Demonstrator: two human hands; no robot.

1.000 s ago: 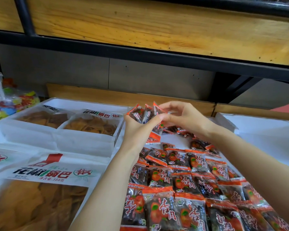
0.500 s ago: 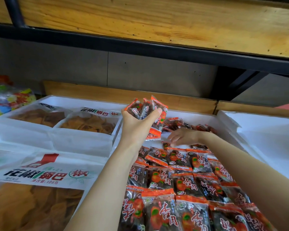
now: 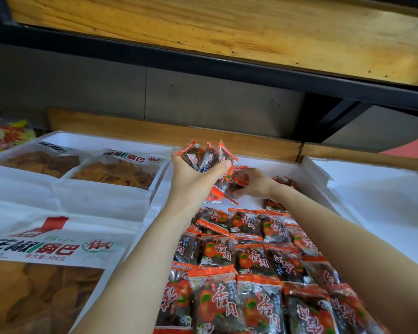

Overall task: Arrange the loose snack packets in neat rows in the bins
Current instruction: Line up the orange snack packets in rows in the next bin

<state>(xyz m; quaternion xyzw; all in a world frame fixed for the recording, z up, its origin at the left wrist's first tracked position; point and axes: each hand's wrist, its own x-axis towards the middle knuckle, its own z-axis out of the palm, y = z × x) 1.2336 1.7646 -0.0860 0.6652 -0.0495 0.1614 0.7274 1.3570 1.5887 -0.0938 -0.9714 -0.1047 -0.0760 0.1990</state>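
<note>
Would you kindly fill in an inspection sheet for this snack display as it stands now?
Surface: white foam bin, with a wooden board behind it.
Job's things: rows of packets overlap across the bin's near part; loose packets lie at its far end.
Clutter: bags of crisps in the bin to the left; bag of coloured sweets far left.
Grippers: left hand grips a fan of packets above the bin; right hand reaches into the loose packets, blurred, grip unclear.
Cables: nothing seen.
Surroundings: wooden shelf on a dark metal frame overhead; grey panel behind.
</note>
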